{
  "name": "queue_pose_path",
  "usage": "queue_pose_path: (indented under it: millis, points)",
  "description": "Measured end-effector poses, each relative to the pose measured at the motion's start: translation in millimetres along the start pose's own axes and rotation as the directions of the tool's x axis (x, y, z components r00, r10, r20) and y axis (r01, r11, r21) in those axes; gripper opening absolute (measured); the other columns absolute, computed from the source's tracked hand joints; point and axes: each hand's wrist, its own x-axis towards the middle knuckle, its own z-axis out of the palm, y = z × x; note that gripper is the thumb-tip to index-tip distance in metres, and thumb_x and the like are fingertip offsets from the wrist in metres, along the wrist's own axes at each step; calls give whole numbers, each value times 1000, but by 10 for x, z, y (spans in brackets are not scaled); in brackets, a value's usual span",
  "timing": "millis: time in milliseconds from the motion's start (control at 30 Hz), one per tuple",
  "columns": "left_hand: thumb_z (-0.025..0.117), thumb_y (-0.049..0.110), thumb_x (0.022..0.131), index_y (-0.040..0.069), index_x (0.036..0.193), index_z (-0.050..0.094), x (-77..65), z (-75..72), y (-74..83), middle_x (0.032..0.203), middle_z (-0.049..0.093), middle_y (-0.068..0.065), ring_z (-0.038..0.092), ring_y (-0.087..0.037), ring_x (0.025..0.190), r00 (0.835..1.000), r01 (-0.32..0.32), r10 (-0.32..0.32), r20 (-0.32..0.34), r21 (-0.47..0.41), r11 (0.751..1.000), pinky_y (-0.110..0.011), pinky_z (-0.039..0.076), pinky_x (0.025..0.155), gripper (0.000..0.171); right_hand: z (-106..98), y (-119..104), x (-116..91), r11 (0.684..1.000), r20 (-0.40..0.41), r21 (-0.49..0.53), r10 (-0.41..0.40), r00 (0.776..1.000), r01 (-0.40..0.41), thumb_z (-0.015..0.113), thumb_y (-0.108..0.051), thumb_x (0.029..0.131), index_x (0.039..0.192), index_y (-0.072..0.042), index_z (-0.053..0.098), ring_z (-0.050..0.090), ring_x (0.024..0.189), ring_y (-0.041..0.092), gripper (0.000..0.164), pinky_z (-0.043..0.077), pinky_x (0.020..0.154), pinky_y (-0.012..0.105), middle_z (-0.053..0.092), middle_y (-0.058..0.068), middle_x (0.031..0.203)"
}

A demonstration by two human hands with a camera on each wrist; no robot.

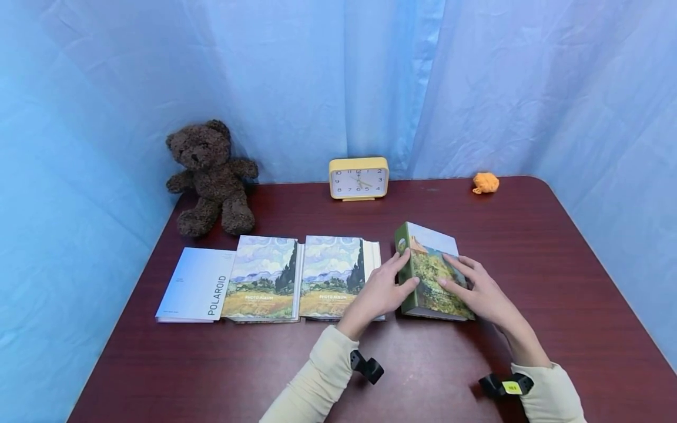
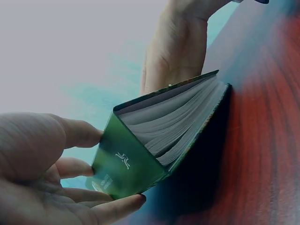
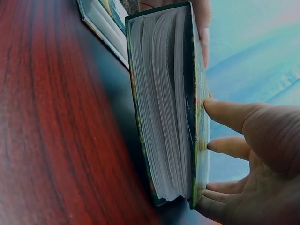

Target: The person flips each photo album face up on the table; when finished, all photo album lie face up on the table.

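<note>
A thick photo album [image 1: 436, 276] with a green spine and a garden painting on its cover lies at the right of the album row. My left hand [image 1: 382, 288] touches its spine [image 2: 126, 164], thumb and fingers spread and fairly straight. The fingertips of my right hand [image 1: 478, 291] rest on the front cover, with the palm away from it. In the right wrist view the page block [image 3: 161, 103] shows between the two covers, and the right hand [image 3: 262, 154] is beside the front cover. A dark shadow lies under the album in the left wrist view.
Left of it lie two matching photo albums [image 1: 330, 270] [image 1: 259, 270] with a landscape cover and a pale blue Polaroid album [image 1: 193, 285]. Behind are a brown teddy bear [image 1: 208, 170], a yellow clock [image 1: 359, 179] and an orange yarn bundle [image 1: 485, 183]. Blue curtains surround the table [image 1: 529, 235].
</note>
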Motion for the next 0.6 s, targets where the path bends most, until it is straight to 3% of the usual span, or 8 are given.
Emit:
queue_pose_path:
  millis: [233,433,600]
  points:
    - [49,40,94,30,146,24,3,41,-51,151,23,-2,31,-24,133,1000,10,-11,-13,-29,1000,-41,30,105,60,17,-13,-13,999,-20,-38,-7,1000,6,56,-45,89,145,-16,31,27,126,49,68,30,88,67,16,29,145]
    - [50,38,94,27,147,23,1,62,-85,151,23,-1,44,-21,125,1000,28,-28,-1,-41,999,-37,33,104,60,34,-22,-23,998,-30,-67,-15,999,13,56,-44,89,145,-15,32,26,126,50,67,29,88,68,16,29,145]
    - [54,32,93,20,147,25,8,121,-120,149,27,-2,34,-18,131,1000,30,-30,-1,-20,999,-33,31,105,63,62,-12,-28,996,-48,-88,-20,999,16,57,-45,89,144,-16,34,25,127,50,67,28,88,68,14,28,146]
